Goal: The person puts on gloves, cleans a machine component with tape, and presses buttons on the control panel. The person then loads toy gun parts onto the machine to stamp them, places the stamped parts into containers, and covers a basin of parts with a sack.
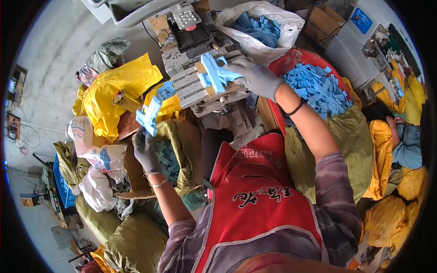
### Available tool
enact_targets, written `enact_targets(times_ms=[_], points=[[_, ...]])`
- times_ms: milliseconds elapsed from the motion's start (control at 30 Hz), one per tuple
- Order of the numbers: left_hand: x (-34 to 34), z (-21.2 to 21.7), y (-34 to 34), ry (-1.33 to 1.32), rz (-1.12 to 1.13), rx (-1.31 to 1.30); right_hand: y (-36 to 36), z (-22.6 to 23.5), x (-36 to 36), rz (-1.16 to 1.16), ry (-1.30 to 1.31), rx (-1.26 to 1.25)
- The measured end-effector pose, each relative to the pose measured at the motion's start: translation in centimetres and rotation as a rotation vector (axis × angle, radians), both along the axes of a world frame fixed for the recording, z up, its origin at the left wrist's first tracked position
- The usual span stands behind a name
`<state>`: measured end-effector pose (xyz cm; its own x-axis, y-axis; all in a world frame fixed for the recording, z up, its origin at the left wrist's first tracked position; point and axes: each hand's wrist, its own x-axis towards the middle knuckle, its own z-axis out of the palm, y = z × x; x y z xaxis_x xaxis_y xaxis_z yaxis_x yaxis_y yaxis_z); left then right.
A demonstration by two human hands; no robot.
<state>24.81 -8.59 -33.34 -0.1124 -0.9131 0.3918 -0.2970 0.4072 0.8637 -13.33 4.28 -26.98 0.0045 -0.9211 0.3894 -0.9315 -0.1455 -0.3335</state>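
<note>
My left hand [145, 149], in a grey glove, holds up a light blue plastic part [150, 111] above an olive sack of blue parts [175, 159]. My right hand [255, 77], also gloved, grips another light blue plastic part [214, 73] that lies on the bed of a small grey metal press machine [200, 54] in front of me. A red tub [314, 88] heaped with the same blue parts stands just right of my right forearm. I wear a red apron.
A white bag of blue parts [261, 27] lies behind the machine. Yellow bags [118, 91] and olive sacks [132, 232] crowd the left side. More yellow bags [387, 159] and another person's bare foot [393, 122] are at the right. A blue crate [61, 182] stands far left.
</note>
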Motion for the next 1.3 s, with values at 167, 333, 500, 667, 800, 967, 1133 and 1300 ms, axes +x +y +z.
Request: enact_targets(times_ms=[167,333,500,667,800,967,1133,1300], points=[[4.0,-4.1,0.6,-0.014,0.066,0.095,0.8,0.8,-0.1,-0.005,0.171,-0.006],[7.9,-8.2,-0.8,-0.432,0.237,0.003,6.7,-3.1,-1.3,-0.196,-0.027,-0.254],[6.0,-8.9,-2.2,-0.409,0.094,0.059,13.4,-12.6,-7.2,-0.407,-0.146,0.118],[-1.7,-7.1,0.3,-0.405,-0.046,0.05,17.1,-18.4,-15.5,-0.797,-0.197,0.588],[-5.5,-7.0,1.4,-0.468,-0.116,0.137,15.8,-22.9,-20.9,-0.919,0.061,0.898],[-6.3,-6.0,2.0,-0.655,-0.185,-0.044,13.9,-25.6,-24.6,-0.895,0.118,0.888],[-6.7,-5.6,1.7,-0.658,-0.203,-0.039,12.9,-25.6,-25.8,-0.853,0.129,0.886],[-7.2,-6.2,1.4,-0.638,-0.208,-0.007,15.0,-29.9,-25.7,-0.603,0.276,0.714]])
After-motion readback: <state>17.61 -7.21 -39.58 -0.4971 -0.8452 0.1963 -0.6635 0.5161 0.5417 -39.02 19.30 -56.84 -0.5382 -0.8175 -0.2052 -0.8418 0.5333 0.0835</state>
